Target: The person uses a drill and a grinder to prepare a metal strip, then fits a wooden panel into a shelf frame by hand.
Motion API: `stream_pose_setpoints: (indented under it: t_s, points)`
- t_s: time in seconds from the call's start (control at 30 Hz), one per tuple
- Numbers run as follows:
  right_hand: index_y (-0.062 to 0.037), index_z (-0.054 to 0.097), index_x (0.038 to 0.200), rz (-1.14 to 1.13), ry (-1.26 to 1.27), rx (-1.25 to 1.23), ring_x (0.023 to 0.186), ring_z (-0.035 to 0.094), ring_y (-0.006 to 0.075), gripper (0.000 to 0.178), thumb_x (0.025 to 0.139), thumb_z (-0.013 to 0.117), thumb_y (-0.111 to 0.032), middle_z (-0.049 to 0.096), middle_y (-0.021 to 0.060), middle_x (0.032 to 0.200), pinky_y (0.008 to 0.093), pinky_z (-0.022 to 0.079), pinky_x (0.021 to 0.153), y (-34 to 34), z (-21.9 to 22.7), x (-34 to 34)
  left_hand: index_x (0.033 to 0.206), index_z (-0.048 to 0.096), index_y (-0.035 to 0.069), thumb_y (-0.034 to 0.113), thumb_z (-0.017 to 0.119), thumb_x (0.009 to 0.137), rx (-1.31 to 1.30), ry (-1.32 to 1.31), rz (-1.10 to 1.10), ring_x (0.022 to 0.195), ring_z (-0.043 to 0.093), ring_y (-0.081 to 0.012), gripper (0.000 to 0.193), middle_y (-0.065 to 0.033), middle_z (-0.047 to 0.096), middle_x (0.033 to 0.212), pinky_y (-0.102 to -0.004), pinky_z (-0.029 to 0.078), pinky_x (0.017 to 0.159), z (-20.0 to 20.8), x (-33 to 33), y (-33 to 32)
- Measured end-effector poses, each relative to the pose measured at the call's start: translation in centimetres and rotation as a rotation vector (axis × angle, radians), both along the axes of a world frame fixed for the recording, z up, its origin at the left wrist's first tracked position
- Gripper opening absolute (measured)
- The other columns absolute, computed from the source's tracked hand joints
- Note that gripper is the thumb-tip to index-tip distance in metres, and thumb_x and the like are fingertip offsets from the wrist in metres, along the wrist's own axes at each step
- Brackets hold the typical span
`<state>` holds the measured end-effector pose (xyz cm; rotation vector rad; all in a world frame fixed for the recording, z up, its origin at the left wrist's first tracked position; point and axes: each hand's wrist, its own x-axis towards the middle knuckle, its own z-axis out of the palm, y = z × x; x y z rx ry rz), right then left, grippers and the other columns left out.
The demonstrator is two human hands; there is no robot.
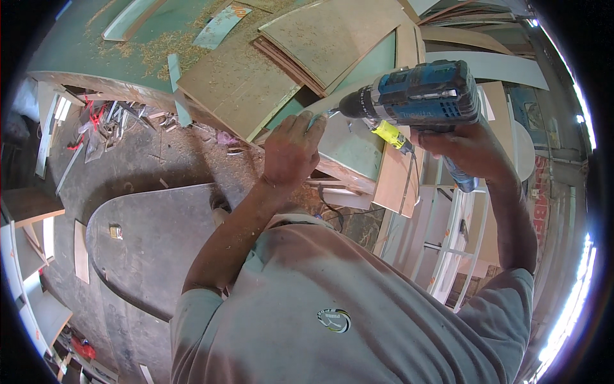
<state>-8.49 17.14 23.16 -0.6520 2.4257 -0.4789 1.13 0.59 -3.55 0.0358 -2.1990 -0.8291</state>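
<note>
Gripping a blue drill [416,96] in the right hand [470,150], the person aims its bit at a pale green panel [352,144] that stands on edge just beyond the body. The fingers are wrapped around the handle, so this hand is closed on the tool. The left hand [291,150] lies curled over the panel's top edge, fingers bent down and pressing it steady, with the bit tip right beside the fingertips (close enough that they nearly touch). Whether the bit has entered the material I cannot tell; no hole or screw head shows there. By my judgement the drilling at this spot is just beginning or under way, and nothing visible marks it as finished. Sawdust covers the green bench [83,45] and the stacked boards [256,77] behind, so cutting seems already done. A rounded grey slab [153,243] lies on the floor at the left, with offcuts [109,125] scattered beyond it.
</note>
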Motion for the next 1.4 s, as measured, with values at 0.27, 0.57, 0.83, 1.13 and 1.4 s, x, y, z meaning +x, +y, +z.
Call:
stream_pose_setpoints:
  t_s: [0.27,0.57,0.83,1.13,1.4]
  points:
    - [-0.0006,0.066,0.123,0.031,-0.048,-0.033,0.100,0.063,0.0154,0.038,0.087,0.071,-0.012,0.071,0.0075,0.113,0.0340,0.051,0.092,-0.3,0.1,-0.3,0.118,0.069,0.006,-0.003,0.066,0.069,-0.014,0.006,-0.005,0.094,0.067,-0.0314,0.049,-0.0146,0.068,0.109,-0.0408,0.056,0.082,0.1,0.2,0.1]
    - [-0.0047,0.072,0.107,0.099,0.018,-0.088,0.082,0.061,0.0081,0.020,0.089,0.073,-0.013,0.071,0.0006,0.095,0.0275,0.050,0.073,-0.5,-0.2,-0.2,0.121,0.069,0.007,-0.002,0.067,0.070,-0.008,0.004,-0.019,0.094,0.067,-0.0319,0.052,-0.0155,0.068,0.110,-0.0412,0.056,0.083,0.0,0.2,0.1]
    - [-0.0054,0.072,0.108,0.097,-0.011,-0.056,0.084,0.061,0.0076,0.020,0.089,0.073,-0.012,0.070,-0.0006,0.094,0.0278,0.051,0.075,-0.5,-0.2,-0.8,0.121,0.068,0.006,-0.002,0.067,0.070,-0.017,0.006,-0.010,0.095,0.067,-0.0320,0.051,-0.0155,0.068,0.110,-0.0411,0.056,0.083,-0.1,0.1,0.1]
    - [-0.0062,0.072,0.112,0.058,-0.023,-0.024,0.082,0.061,0.0076,0.024,0.089,0.074,-0.011,0.070,-0.0003,0.094,0.0272,0.051,0.074,0.1,-0.6,-1.4,0.119,0.069,0.007,-0.002,0.067,0.070,-0.020,0.007,-0.002,0.095,0.067,-0.0311,0.050,-0.0152,0.068,0.111,-0.0407,0.056,0.082,-0.2,0.0,0.2]
    - [-0.0009,0.066,0.123,0.187,0.025,-0.086,0.100,0.064,0.0142,0.039,0.087,0.075,-0.011,0.072,0.0089,0.113,0.0330,0.053,0.091,-0.2,-0.7,-1.3,0.118,0.070,0.007,-0.003,0.067,0.070,-0.002,0.017,-0.030,0.094,0.067,-0.0317,0.049,-0.0143,0.068,0.109,-0.0403,0.057,0.081,0.2,0.4,-0.2]
